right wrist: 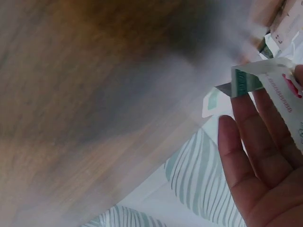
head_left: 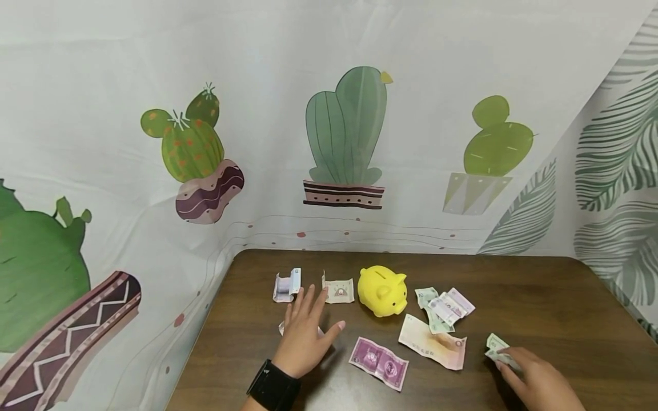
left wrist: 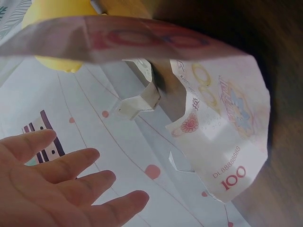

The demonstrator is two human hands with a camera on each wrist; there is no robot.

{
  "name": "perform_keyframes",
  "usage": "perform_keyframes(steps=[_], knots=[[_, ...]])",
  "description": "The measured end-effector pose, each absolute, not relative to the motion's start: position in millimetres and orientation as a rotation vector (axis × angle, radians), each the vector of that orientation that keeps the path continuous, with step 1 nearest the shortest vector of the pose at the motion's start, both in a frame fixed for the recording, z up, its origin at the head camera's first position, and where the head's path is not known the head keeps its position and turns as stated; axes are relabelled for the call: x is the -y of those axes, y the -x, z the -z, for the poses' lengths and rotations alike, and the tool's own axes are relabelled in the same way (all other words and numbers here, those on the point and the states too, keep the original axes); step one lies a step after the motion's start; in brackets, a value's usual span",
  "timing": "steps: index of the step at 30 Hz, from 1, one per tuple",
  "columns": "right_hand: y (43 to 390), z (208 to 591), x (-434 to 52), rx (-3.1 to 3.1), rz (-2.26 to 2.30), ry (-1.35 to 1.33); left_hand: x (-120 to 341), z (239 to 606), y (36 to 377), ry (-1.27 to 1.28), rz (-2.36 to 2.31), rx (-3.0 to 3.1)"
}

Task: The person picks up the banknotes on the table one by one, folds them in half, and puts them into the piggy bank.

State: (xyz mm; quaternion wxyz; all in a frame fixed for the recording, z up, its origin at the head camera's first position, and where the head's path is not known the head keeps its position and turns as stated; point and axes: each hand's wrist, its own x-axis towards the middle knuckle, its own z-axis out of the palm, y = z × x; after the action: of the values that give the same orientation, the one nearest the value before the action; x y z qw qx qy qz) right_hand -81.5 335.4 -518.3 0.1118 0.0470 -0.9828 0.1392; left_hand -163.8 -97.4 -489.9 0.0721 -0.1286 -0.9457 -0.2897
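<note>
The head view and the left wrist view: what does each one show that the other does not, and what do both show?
Only the head view shows the whole brown table, the right hand touching a green note, the purple note and a black wristband. Only the left wrist view shows print on a pink note, which reads 100. Both show the left hand with straight fingers, the yellow piggy bank and the cactus cloth.

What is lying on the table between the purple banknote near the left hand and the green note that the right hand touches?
A pink banknote lies between the purple banknote and the green note, seen in the head view.
</note>
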Motion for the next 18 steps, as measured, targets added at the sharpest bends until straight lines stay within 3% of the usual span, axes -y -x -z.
perform_keyframes(steps=[18], knots=[[84,516,-321,2.533,-0.491,-0.25,97,491,164,0.39,0.865,2.844]])
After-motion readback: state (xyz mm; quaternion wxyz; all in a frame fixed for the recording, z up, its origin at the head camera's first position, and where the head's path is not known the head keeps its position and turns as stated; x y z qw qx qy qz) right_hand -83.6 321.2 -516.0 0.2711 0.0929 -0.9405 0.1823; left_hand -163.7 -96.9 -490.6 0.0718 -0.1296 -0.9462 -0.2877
